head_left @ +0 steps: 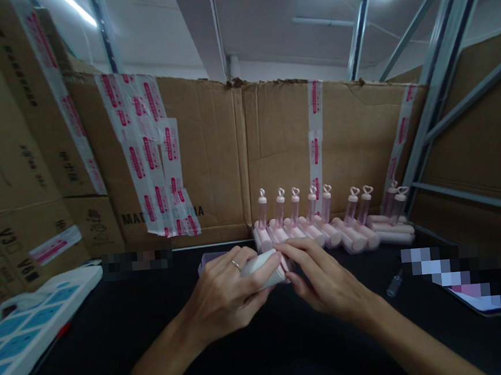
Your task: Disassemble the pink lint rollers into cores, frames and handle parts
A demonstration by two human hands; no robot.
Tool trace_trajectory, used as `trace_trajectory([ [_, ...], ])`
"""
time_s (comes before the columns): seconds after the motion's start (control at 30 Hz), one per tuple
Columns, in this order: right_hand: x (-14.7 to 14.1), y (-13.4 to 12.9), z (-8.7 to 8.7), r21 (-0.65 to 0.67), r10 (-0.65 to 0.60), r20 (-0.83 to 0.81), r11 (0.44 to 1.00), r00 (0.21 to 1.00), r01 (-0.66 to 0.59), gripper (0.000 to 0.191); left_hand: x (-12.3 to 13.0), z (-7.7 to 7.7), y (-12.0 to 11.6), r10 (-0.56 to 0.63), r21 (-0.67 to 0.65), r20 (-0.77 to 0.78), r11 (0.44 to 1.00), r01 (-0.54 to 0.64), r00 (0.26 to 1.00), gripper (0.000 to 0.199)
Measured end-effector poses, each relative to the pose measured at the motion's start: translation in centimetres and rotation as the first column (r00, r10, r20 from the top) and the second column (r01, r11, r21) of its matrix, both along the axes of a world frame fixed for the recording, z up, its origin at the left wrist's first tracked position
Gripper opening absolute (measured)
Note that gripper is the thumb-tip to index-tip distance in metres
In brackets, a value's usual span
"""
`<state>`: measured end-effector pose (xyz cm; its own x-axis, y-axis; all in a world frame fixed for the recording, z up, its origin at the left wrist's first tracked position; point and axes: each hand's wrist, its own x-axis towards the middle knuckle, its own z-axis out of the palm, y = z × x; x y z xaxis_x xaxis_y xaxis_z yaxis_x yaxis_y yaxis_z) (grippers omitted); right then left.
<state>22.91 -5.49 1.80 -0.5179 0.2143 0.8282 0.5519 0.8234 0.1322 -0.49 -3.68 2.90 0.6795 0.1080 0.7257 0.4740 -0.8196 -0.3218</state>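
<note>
My left hand (224, 293), with a ring on one finger, is wrapped round a smooth white rounded cylinder (263, 264) held low over the black table. At the cylinder's right end, the fingers and thumb of my right hand (327, 274) pinch a pale pink part (286, 264). My fingers hide much of both pieces, so I cannot tell how they join. Just behind my left hand, a translucent purple box (205, 261) shows in part.
Several pale pink cylinders (350, 238) with upright clear tubes and looped caps (294, 195) line the back right. A small clear tube (394, 285) and a phone-like lit screen (480, 299) lie at right. A white power strip (36, 325) sits left. Cardboard walls (213, 156) enclose the table.
</note>
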Motion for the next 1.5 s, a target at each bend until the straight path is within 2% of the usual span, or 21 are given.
trace_trajectory([
  [0.2,-0.6,-0.5,0.5,0.085,-0.047,0.000,0.995,0.999,0.046,0.043,0.1,0.1,0.0,0.006,-0.034,-0.010,0.999,-0.006,1.000,0.051],
  [0.73,-1.4,-0.8,0.1,0.046,-0.073,-0.075,0.996,0.994,0.077,0.039,0.6,0.0,-0.4,-0.007,-0.070,0.026,0.998,0.009,1.000,0.054],
  [0.93,-1.0,-0.8,0.0,-0.047,-0.012,-0.084,0.999,0.996,0.008,0.038,0.3,0.0,-0.4,-0.003,-0.109,0.047,0.994,0.008,0.999,0.055],
  [1.1,-0.9,-0.4,-1.0,-0.150,0.014,-0.168,0.988,0.986,-0.039,0.038,0.4,0.5,-1.2,0.002,-0.174,0.071,0.985,0.010,0.997,0.057],
  [1.27,-1.4,-0.3,-1.6,-0.197,0.057,-0.287,0.973,0.956,-0.117,0.036,1.3,0.7,-2.5,0.128,-0.260,0.057,0.960,-0.109,0.990,0.060],
  [1.37,-1.5,-0.4,-1.6,-0.251,0.094,-0.321,0.951,0.942,-0.180,0.037,1.7,0.7,-2.9,0.160,-0.306,0.056,0.942,-0.136,0.985,0.059],
  [1.5,-1.4,-0.4,-1.6,-0.311,0.112,-0.354,0.922,0.928,-0.230,0.037,1.9,0.6,-2.6,0.207,-0.262,0.051,0.947,-0.187,0.977,0.050],
])
